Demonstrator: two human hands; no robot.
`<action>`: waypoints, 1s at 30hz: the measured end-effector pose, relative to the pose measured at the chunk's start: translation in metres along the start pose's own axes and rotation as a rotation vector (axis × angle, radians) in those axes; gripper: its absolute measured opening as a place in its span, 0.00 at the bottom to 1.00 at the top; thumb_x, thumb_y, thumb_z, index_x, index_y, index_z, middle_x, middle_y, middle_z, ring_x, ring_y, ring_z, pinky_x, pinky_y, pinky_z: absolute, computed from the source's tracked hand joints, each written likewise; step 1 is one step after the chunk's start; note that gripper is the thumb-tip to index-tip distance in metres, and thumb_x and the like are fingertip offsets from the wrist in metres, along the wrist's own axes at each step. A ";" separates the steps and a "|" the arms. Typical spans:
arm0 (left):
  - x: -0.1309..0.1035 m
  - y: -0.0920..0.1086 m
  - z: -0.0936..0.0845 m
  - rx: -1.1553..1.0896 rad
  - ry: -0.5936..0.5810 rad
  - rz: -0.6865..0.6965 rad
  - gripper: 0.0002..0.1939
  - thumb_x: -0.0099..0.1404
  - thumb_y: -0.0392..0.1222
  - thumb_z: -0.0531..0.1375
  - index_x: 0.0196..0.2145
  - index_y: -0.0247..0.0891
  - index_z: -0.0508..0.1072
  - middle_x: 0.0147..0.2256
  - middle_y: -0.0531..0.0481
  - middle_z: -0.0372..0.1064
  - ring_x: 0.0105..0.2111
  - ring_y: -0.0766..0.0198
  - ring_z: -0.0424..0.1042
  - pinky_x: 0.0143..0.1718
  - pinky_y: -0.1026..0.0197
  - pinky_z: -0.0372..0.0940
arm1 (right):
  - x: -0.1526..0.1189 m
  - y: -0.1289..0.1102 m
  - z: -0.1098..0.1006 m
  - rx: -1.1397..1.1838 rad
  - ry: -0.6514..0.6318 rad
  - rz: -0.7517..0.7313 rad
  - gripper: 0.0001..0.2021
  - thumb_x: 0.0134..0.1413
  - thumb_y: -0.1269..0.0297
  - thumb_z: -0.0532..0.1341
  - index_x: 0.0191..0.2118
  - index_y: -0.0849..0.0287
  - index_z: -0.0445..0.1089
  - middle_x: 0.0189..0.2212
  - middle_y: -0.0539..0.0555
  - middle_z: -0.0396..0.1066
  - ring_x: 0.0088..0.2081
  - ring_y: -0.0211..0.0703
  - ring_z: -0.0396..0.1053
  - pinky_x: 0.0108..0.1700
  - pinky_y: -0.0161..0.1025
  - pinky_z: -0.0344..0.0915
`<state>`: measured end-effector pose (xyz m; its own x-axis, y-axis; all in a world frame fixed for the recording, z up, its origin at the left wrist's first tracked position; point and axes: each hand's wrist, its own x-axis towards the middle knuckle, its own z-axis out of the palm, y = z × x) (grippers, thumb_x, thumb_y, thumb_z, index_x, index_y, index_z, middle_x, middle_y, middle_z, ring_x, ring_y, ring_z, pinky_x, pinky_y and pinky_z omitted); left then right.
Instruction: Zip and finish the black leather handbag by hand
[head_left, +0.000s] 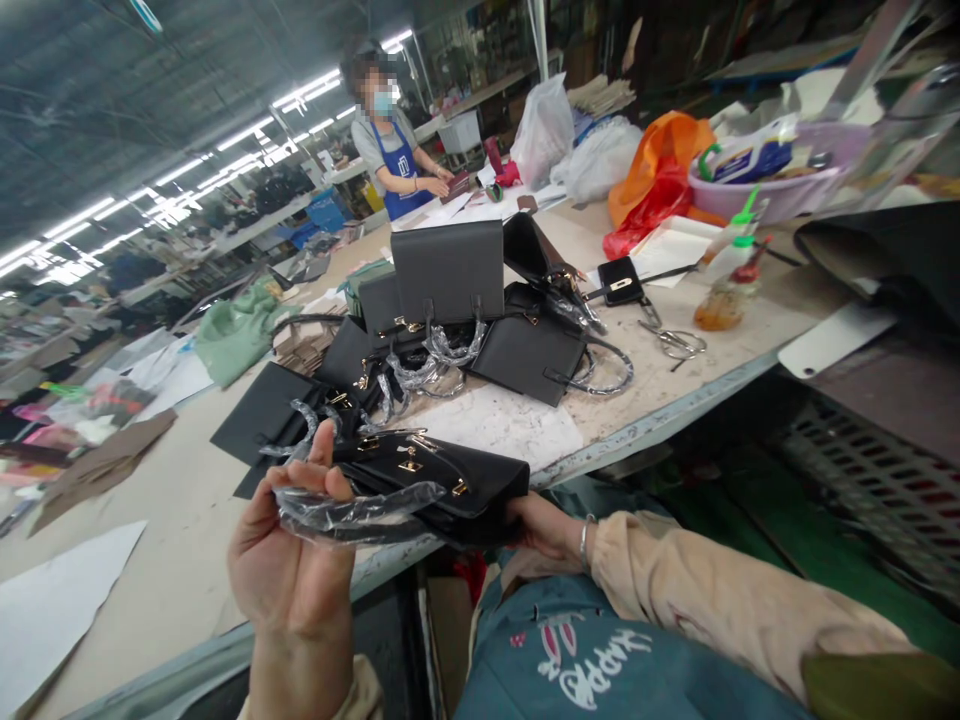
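A black handbag with gold-coloured hardware is held near the table's front edge, lying on its side. My left hand, palm facing me, has its fingers bent around the bag's handle, which is wrapped in clear plastic. At the bag's right end my right hand grips the body, its fingertips hidden beneath and behind it. Just beyond, several similar black handbags lie in a heap, among them an upright one and a flat one, their handles also wrapped in plastic.
On the worktable, scissors, small bottles and a purple basin stand to the right. Left are a green cloth and brown sheets. Across the table a person in a blue apron handles a dark red item.
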<state>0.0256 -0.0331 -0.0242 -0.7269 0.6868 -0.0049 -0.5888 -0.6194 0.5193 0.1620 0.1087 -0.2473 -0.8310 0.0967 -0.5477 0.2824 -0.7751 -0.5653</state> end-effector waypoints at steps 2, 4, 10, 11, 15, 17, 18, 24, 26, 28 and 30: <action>0.004 0.002 0.001 0.022 0.016 0.022 0.28 0.60 0.31 0.47 0.59 0.32 0.48 0.32 0.51 0.76 0.37 0.67 0.75 0.42 0.63 0.70 | -0.001 -0.002 -0.001 0.016 -0.017 0.032 0.10 0.37 0.68 0.57 0.32 0.63 0.66 0.23 0.51 0.67 0.25 0.39 0.65 0.28 0.37 0.64; 0.008 0.003 0.004 0.056 0.066 0.040 0.21 0.60 0.30 0.45 0.51 0.36 0.60 0.34 0.52 0.76 0.39 0.66 0.74 0.43 0.61 0.70 | -0.002 -0.004 0.000 0.022 -0.021 0.039 0.12 0.39 0.67 0.58 0.34 0.63 0.68 0.25 0.53 0.69 0.27 0.41 0.67 0.30 0.39 0.65; 0.019 -0.005 0.021 0.121 0.197 0.129 0.15 0.62 0.31 0.43 0.39 0.36 0.66 0.35 0.51 0.75 0.44 0.65 0.72 0.47 0.60 0.69 | -0.008 -0.006 0.007 0.035 -0.161 -0.052 0.26 0.29 0.75 0.65 0.43 0.61 0.70 0.38 0.53 0.74 0.41 0.48 0.69 0.43 0.43 0.65; 0.021 -0.005 0.023 0.112 0.201 0.147 0.15 0.62 0.32 0.43 0.40 0.37 0.66 0.35 0.51 0.75 0.44 0.66 0.72 0.47 0.60 0.68 | -0.010 -0.006 0.008 0.046 -0.202 -0.063 0.27 0.28 0.77 0.64 0.43 0.61 0.71 0.38 0.54 0.74 0.42 0.49 0.69 0.44 0.43 0.64; 0.024 0.000 0.025 0.070 0.146 0.172 0.14 0.62 0.31 0.43 0.38 0.38 0.65 0.32 0.55 0.75 0.41 0.70 0.73 0.47 0.64 0.68 | -0.015 -0.007 0.006 0.104 -0.300 -0.061 0.27 0.25 0.80 0.62 0.41 0.63 0.72 0.38 0.55 0.74 0.42 0.50 0.69 0.45 0.43 0.64; 0.021 0.003 0.025 0.073 0.119 0.174 0.14 0.62 0.30 0.43 0.37 0.39 0.65 0.32 0.56 0.75 0.41 0.71 0.73 0.46 0.65 0.69 | -0.016 -0.008 0.004 0.127 -0.327 -0.049 0.28 0.25 0.81 0.61 0.41 0.63 0.72 0.38 0.56 0.74 0.42 0.49 0.69 0.45 0.42 0.63; 0.019 0.004 0.026 0.079 0.115 0.161 0.14 0.63 0.30 0.42 0.36 0.39 0.66 0.32 0.56 0.75 0.42 0.71 0.73 0.46 0.65 0.69 | -0.017 -0.008 0.003 0.133 -0.335 -0.037 0.27 0.24 0.81 0.60 0.41 0.64 0.72 0.37 0.56 0.74 0.41 0.49 0.70 0.44 0.42 0.64; 0.005 0.006 0.031 0.063 0.107 0.112 0.15 0.66 0.33 0.41 0.34 0.40 0.66 0.31 0.60 0.75 0.46 0.68 0.70 0.41 0.67 0.71 | -0.022 -0.008 0.001 0.130 -0.360 0.007 0.22 0.25 0.80 0.59 0.35 0.64 0.73 0.31 0.54 0.74 0.37 0.48 0.71 0.40 0.41 0.65; 0.001 0.006 0.033 0.021 0.097 0.098 0.12 0.66 0.36 0.43 0.39 0.39 0.65 0.30 0.59 0.75 0.42 0.68 0.73 0.40 0.67 0.72 | -0.022 -0.008 0.002 0.136 -0.348 -0.007 0.23 0.25 0.80 0.61 0.37 0.63 0.73 0.34 0.54 0.74 0.40 0.48 0.70 0.43 0.42 0.64; -0.002 0.005 0.033 -0.027 0.081 0.047 0.14 0.65 0.37 0.44 0.46 0.37 0.62 0.30 0.58 0.75 0.38 0.68 0.73 0.41 0.66 0.71 | -0.019 -0.008 0.003 0.133 -0.320 -0.040 0.26 0.25 0.80 0.63 0.40 0.62 0.72 0.38 0.55 0.74 0.42 0.49 0.69 0.44 0.43 0.64; -0.003 0.004 0.032 -0.052 0.055 -0.009 0.17 0.64 0.36 0.45 0.51 0.35 0.58 0.31 0.57 0.74 0.37 0.69 0.73 0.44 0.66 0.70 | -0.013 -0.007 0.003 0.096 -0.248 -0.073 0.26 0.26 0.77 0.66 0.42 0.61 0.71 0.39 0.55 0.73 0.42 0.48 0.69 0.43 0.43 0.64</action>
<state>0.0372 -0.0257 0.0050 -0.7387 0.6716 -0.0574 -0.6122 -0.6329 0.4740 0.1698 0.1106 -0.2344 -0.9428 0.0083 -0.3333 0.1802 -0.8284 -0.5304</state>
